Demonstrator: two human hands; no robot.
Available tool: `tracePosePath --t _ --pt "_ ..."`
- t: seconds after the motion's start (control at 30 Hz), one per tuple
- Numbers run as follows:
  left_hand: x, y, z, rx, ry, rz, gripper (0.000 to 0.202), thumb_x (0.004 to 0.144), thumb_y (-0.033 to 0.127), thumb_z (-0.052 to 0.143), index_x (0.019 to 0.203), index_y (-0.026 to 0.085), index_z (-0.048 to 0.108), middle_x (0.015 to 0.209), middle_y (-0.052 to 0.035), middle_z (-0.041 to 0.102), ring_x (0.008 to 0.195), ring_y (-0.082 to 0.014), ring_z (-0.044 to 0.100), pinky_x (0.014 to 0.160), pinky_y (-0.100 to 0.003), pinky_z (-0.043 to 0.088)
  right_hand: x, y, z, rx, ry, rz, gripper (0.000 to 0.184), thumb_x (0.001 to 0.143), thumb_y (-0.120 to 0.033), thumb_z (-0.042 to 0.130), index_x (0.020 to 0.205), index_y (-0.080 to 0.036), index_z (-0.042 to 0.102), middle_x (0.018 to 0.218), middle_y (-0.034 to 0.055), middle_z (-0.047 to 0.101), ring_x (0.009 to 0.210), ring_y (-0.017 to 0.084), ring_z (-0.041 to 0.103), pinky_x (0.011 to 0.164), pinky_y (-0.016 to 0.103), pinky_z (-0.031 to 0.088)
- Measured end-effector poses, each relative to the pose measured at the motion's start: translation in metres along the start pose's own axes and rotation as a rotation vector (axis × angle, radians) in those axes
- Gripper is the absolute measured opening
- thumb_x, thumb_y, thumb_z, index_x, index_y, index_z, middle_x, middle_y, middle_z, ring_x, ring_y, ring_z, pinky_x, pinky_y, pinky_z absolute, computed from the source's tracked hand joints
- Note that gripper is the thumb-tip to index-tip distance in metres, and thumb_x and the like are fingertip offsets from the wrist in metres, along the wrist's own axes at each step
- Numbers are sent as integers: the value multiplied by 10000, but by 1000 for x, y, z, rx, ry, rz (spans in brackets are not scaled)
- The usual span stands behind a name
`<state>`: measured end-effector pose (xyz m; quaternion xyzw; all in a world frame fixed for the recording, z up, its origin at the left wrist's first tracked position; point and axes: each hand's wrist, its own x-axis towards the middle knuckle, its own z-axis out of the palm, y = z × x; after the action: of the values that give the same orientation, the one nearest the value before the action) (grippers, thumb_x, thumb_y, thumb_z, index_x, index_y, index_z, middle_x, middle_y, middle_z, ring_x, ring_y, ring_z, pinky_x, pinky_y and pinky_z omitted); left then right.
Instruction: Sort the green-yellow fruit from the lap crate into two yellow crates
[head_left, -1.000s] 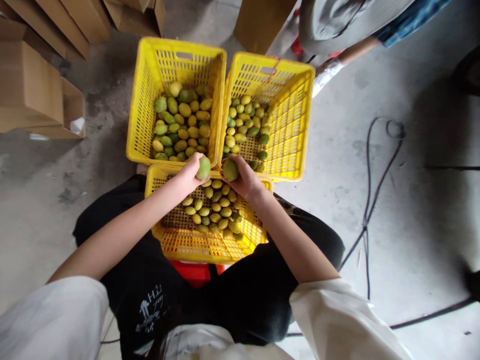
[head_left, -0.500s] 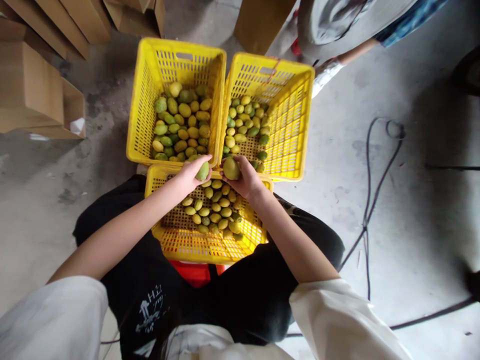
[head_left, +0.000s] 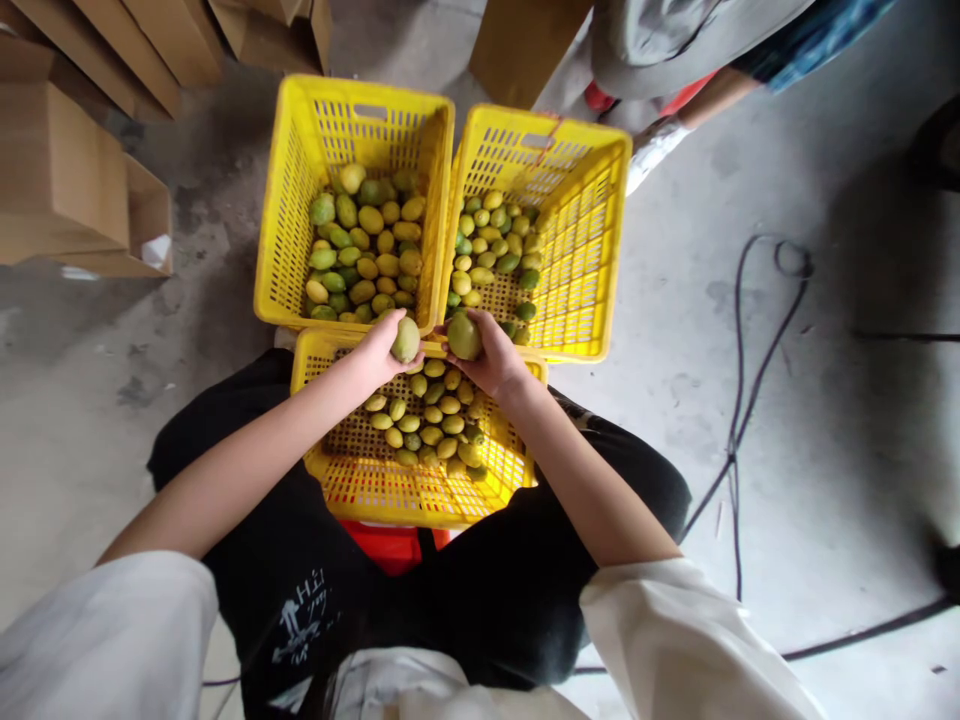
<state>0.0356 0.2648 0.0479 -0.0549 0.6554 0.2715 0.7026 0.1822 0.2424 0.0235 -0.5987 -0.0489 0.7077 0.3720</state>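
Note:
My left hand (head_left: 384,352) is closed round a dull green-yellow lemon (head_left: 406,341), with the thumb along its upper side. A second greenish lemon (head_left: 464,338) sits in my right hand (head_left: 491,358), between thumb and fingers. Both hands are side by side over the far rim of the near yellow crate (head_left: 420,505), where several lemons (head_left: 431,436) lie on the perforated bottom. Beyond them stand the far left crate (head_left: 271,240), with larger yellow and green lemons (head_left: 370,220), and the far right crate (head_left: 581,235), with smaller ones (head_left: 491,233).
Cardboard boxes (head_left: 67,175) stand on the floor at the left, and another carton (head_left: 525,50) is behind the crates. At the upper right a person's leg and shoe (head_left: 660,145) show. A black cable (head_left: 739,400) loops over the concrete floor on the right.
The lemon in my left hand has turned, showing a paler side, and my thumb has shifted back off its top. My right hand has hardly moved.

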Motion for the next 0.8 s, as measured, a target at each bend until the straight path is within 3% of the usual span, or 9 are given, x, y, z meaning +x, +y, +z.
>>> tracePosePath --t 0.1,0.23,0.37,0.5,0.63,0.8 --pt "-1 1 0 60 -52 64 261 948 250 717 750 185 559 587 15 563 534 -106 553 545 -201 478 -3 -1 4 17 25 30 241 1026 -345 484 927 -215 660 702 5 652 655 155 633 540 235 513" --pt "-1 1 -1 55 -51 123 251 887 128 753 726 179 566 640 6 597 569 -106 563 606 -229 506 -8 2 5 -19 10 -43 99 920 -283 695 877 -211 642 744 -10 658 668 131 629 615 232 551" --pt "-2 0 0 22 25 89 202 936 213 721 806 211 566 724 -1 612 666 -144 587 677 -283 551 -7 4 2 -68 9 -45 121 896 -292 717 859 -212 634 733 -11 654 664 122 621 591 209 526" --pt "-1 0 1 3 -3 -19 195 1049 306 521 883 227 584 739 -30 610 648 -162 587 601 -271 524 -3 2 1 -67 33 -1 160 951 -353 611 861 -222 621 699 -6 638 636 139 620 515 211 481" --pt "0 1 -1 13 -32 -54 253 1075 313 423 910 228 595 690 -22 604 572 -150 581 511 -232 483 -3 0 3 -52 66 31 162 964 -365 564 912 -229 635 668 -8 619 658 159 650 542 232 529" --pt "-2 1 -2 80 -7 38 237 1038 321 545 846 203 619 669 -9 604 527 -128 575 488 -211 462 -10 0 6 -37 48 30 178 933 -384 664 877 -223 613 706 -12 639 662 147 651 603 246 565"
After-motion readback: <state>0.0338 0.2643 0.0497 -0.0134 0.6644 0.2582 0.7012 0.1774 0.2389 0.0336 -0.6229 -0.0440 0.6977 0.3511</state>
